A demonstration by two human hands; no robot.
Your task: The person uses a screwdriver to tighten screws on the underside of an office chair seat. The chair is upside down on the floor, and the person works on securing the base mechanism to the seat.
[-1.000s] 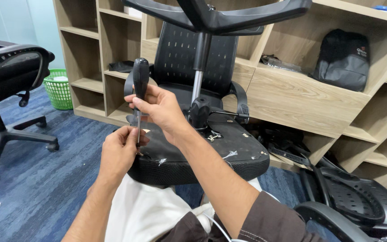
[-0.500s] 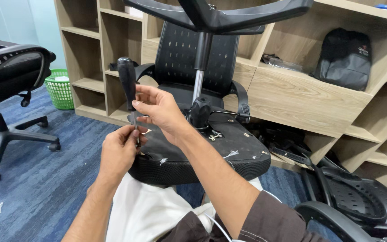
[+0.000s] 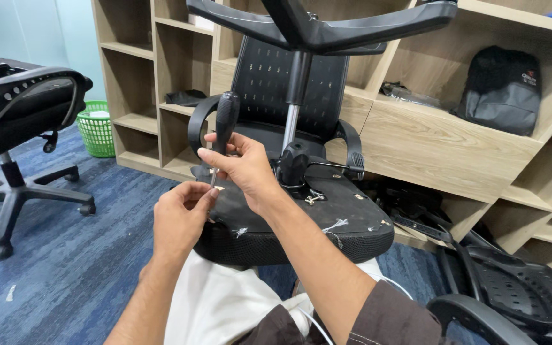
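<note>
Nearest the camera, the left hand (image 3: 179, 217) was pinched narrow, its thumb and fingertips closed on the lower end of the thin metal shaft; whether a small part sat between them could not be told. Just above and to its right, the right hand (image 3: 245, 167) was wrapped around the screwdriver (image 3: 223, 131), holding it upright by the lower part of its black handle, the grip's top rising clear above the knuckles and the shaft running down into the left fingers.

Directly beneath both hands lay the upturned office chair (image 3: 301, 217), its padded seat underside facing up, with the black mechanism plate and gas column just right of the right hand. The chair's star base spread overhead, beyond the hands.

Far left of the left hand stood a second black chair (image 3: 27, 108). Behind it sat a green basket (image 3: 97, 128), beside the wooden shelving (image 3: 429, 134). A dark backpack (image 3: 503, 89) rested on a shelf, well right of the right hand.
</note>
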